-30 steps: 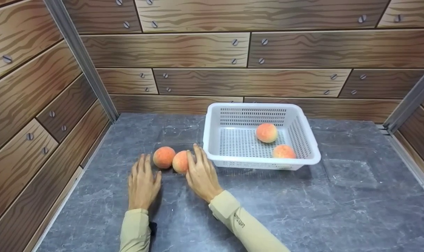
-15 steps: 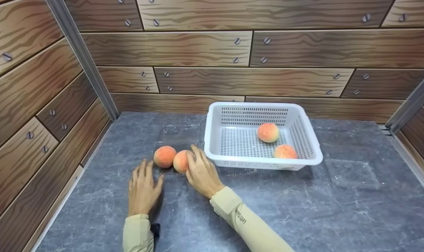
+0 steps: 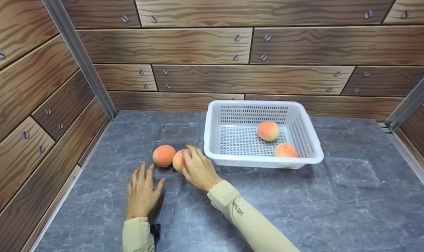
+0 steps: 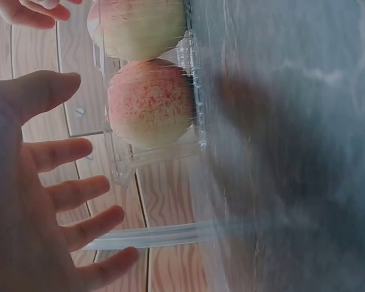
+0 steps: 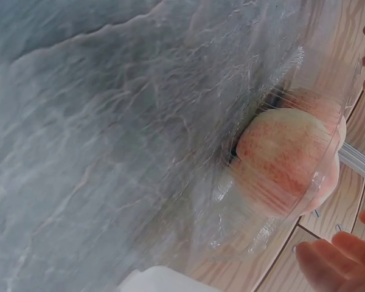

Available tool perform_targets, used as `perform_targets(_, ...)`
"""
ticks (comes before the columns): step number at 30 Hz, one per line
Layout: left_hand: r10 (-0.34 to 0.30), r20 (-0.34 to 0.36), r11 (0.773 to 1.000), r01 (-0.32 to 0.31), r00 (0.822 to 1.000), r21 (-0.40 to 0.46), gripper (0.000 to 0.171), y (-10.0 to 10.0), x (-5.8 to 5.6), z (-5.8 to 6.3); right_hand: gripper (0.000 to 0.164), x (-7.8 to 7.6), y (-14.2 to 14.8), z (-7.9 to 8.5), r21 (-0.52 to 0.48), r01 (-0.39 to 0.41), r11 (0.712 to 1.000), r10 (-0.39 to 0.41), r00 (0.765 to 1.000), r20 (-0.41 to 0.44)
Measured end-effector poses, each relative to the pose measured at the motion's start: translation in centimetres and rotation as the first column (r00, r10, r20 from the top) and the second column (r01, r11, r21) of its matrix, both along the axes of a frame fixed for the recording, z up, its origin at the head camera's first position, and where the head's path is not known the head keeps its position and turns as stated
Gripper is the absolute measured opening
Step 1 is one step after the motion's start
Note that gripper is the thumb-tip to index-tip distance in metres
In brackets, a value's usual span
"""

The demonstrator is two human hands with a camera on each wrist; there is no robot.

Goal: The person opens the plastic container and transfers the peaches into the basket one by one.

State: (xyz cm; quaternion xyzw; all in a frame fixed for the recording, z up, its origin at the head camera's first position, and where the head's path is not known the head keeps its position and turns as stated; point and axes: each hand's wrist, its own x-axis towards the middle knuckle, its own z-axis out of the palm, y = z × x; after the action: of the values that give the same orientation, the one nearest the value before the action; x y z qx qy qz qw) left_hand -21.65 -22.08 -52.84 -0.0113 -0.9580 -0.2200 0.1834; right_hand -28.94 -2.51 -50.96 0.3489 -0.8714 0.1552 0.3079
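Two peaches sit side by side left of centre in the head view, touching or nearly so: a redder peach (image 3: 164,156) and, to its right, a paler peach (image 3: 178,161). The left hand (image 3: 142,196) lies just in front of them with fingers spread, grasping nothing, a placement that seems to suit steadying that side. The right hand (image 3: 199,168) arches over the paler peach's right side and hides part of it; from here I cannot tell whether it touches. Further right stands a white perforated basket (image 3: 261,159) on the worktop (image 3: 285,206), holding a back peach (image 3: 268,131) and a front peach (image 3: 286,150); its raised walls presumably stop round fruit from rolling away. A clear rectangular shape (image 3: 354,171) right of it is too faint to identify.

From the left wrist, a clear container (image 4: 125,167) shows round the first pair, its walls probably what holds them close together. The left hand's fingers are splayed apart from the fruit; the right hand's fingertips show at the upper left, with a gap to the paler peach.

From the right wrist, the paler peach is nearer, the redder peach behind. The right hand's fingers are loosely bent and clasp nothing, likely placed high because the container's sides block a lower grip.
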Motion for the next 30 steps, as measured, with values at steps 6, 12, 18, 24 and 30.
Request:
perform_targets(6,-0.008,0.105,1.0,0.008,0.994,0.0,0.063,0.1,-0.1,-0.1,0.035,-0.2,-0.4,0.0,-0.019,-0.004,1.0,0.005,0.999,0.05)
perform_targets(12,-0.008,0.157,1.0,0.009,0.988,-0.002,0.066,-0.1,0.0,-0.1,0.039,-0.2,-0.5,0.2,-0.003,0.009,1.0,-0.009,0.991,0.132)
perform_targets(18,-0.006,0.193,1.0,0.006,0.981,-0.001,0.069,-0.1,0.1,-0.2,0.04,-0.4,-0.7,0.2,0.031,0.033,0.999,-0.038,0.982,0.188)
perform_targets(24,-0.031,0.253,0.999,0.036,0.967,-0.016,0.075,-0.6,0.0,0.0,0.043,-0.8,-1.2,-0.4,0.062,0.046,0.997,-0.057,0.982,0.182)
perform_targets(30,-0.059,0.282,0.996,0.075,0.958,-0.049,0.079,-1.2,-0.1,0.5,0.054,-1.1,-1.6,-0.5,0.087,0.086,0.993,-0.107,0.954,0.281)
